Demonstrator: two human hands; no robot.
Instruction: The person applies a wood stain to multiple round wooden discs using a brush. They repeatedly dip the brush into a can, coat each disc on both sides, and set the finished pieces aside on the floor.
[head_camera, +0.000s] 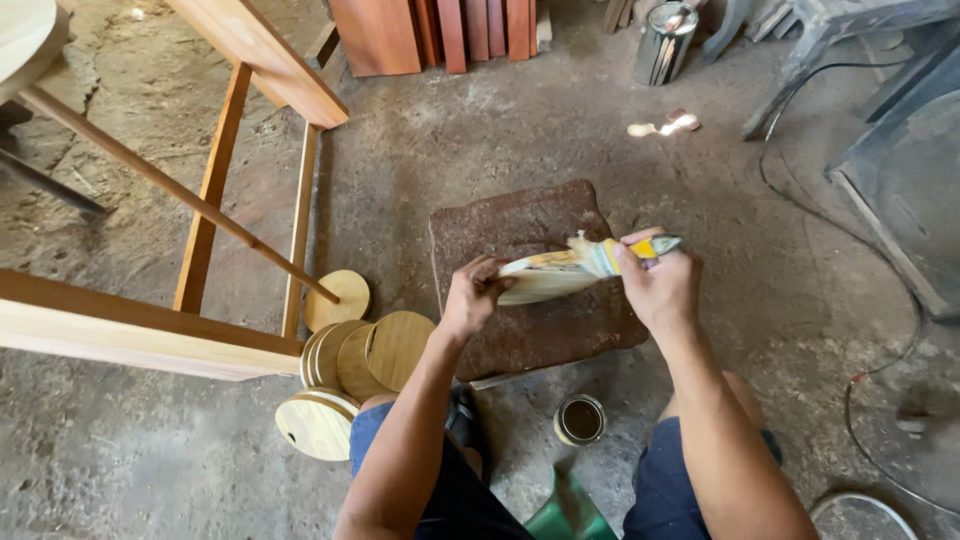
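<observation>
My left hand (472, 296) grips the near edge of a round wooden disc (540, 282), held tilted over a dark reddish board (520, 225) on the floor. My right hand (660, 285) holds a yellow-handled paintbrush (618, 253), its bristles resting on the disc's upper surface. A small open tin (580, 419) of dark liquid stands on the floor between my knees.
Several more wooden discs (365, 345) lean stacked to the left, beside a light wooden table frame (215, 190). Red-brown planks (430, 30) and a metal can (664, 42) stand at the back. A black cable (880, 330) curves along the right. A green object (570, 515) lies near my legs.
</observation>
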